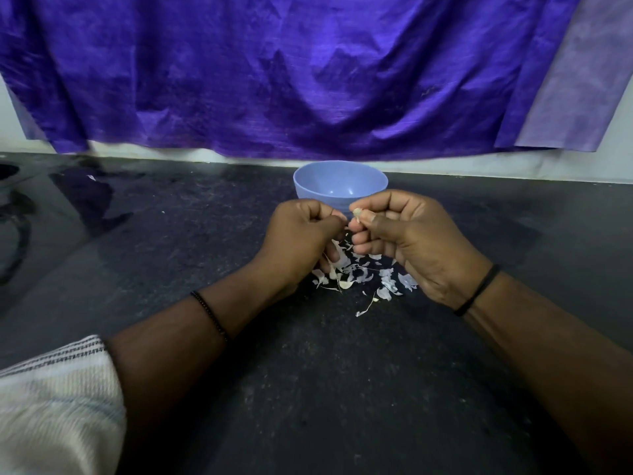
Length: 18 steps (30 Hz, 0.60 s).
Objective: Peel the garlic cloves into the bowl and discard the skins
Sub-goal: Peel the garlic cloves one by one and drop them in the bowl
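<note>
Right hand (407, 234) pinching small garlic clove (357, 214) between thumb and forefinger, other fingers curled under, just in front of blue bowl (340, 182). Left hand (301, 234) curled too, fingertips meeting the clove's near side; seemingly nipping at skin, but exact contact hidden behind the knuckles, so cannot tell what it holds. Clove held above counter (205, 234), nearer than bowl rim, not over the bowl.

Bowl interior: no cloves visible in the part showing. Heap of papery skins (363, 275) on counter directly in front of bowl, under and between both hands; a few stringy bits trailing nearer the camera. Maybe an unpeeled clove or two mixed in, too small to tell.

Handling judgement: clove light, firm, small, likely slick once bare; best pinched across its fat middle, leaving the tip free for the nail. Skin thin, brittle, tears in flakes, clings to fingers. Risk: clove popping out of pinch, flakes drifting into bowl.

Purple cloth (308, 80) hanging behind bowl. Thin dark bands on both wrists.
</note>
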Motion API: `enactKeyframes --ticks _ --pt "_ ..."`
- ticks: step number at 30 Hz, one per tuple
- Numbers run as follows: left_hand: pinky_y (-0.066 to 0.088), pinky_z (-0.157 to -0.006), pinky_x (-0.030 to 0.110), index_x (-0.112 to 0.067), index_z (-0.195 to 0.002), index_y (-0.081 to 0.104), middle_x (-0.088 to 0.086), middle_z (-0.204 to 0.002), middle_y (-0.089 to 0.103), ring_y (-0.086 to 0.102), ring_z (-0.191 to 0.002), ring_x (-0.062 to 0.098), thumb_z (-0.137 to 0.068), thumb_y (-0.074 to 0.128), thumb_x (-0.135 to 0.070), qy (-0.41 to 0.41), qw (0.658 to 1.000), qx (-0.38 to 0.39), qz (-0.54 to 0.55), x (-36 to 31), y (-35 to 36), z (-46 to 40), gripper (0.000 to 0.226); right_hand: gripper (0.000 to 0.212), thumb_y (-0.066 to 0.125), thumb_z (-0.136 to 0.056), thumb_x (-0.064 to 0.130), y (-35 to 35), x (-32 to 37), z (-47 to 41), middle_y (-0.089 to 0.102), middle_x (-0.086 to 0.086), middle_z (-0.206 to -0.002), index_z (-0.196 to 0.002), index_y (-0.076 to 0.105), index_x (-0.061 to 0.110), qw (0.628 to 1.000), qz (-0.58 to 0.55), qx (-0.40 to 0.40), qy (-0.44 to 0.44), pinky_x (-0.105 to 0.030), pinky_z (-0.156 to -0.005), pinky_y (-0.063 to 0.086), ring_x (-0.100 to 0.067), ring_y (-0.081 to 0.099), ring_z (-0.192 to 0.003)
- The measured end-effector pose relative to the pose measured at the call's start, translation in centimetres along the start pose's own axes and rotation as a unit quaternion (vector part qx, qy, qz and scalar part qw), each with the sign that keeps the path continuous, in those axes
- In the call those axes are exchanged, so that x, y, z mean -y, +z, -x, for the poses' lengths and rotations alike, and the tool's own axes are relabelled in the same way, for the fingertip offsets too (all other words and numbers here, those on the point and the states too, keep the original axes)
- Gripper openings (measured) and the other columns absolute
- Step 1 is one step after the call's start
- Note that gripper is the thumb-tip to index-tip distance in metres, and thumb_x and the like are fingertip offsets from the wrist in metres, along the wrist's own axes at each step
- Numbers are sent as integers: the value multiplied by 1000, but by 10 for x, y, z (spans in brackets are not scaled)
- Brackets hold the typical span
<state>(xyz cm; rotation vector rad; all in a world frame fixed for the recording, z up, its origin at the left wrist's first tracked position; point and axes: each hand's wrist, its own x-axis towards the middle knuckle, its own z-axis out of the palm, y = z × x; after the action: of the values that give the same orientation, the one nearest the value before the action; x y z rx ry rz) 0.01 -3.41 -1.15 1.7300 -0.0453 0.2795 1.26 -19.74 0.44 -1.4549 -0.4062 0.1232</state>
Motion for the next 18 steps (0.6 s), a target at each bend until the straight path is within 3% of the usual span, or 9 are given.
enactKeyframes --ticks 3,6,12,15,18 --pt "45 -44 30 -8 -87 65 9 -58 63 56 -45 17 -97 63 -15 35 997 22 -67 6 1 -1 12 13 62 -95 6 -4 -3 -1 73 -9 -80 -105 70 3 1000 16 -21 8 -29 -68 62 -17 67 -70" --pt "50 -58 43 -15 -83 58 -5 -63 57 55 -57 14 -99 59 -22 87 983 24 -162 6 1 1 17 15 60 -98 7 -6 -3 -3 73 -10 -81 -110 69 4 999 39 -25 11 -29 -69 61 -17 68 -70" --pt "43 -63 44 -14 -70 48 -1 -69 50 47 -64 14 -102 51 -29 161 950 26 -267 -4 -2 4 36 14 58 -100 7 -4 -5 -3 68 -12 -79 -104 70 3 996 90 -20 11 -27 -63 59 -14 62 -63" --pt "41 -60 34 -22 -61 48 -4 -77 50 50 -69 12 -95 63 -35 180 930 1 -320 4 -5 -1 39 13 58 -100 6 -4 -4 -3 68 -11 -77 -102 70 2 994 105 -28 6 -26 -61 58 -15 61 -63" --pt "38 -63 24 -30 -75 55 -11 -86 49 49 -76 2 -84 75 -28 208 913 -32 -349 5 -7 -1 22 14 57 -100 5 -6 -4 -4 68 -11 -77 -103 70 0 989 141 -46 -2 -24 -58 57 -15 61 -63"
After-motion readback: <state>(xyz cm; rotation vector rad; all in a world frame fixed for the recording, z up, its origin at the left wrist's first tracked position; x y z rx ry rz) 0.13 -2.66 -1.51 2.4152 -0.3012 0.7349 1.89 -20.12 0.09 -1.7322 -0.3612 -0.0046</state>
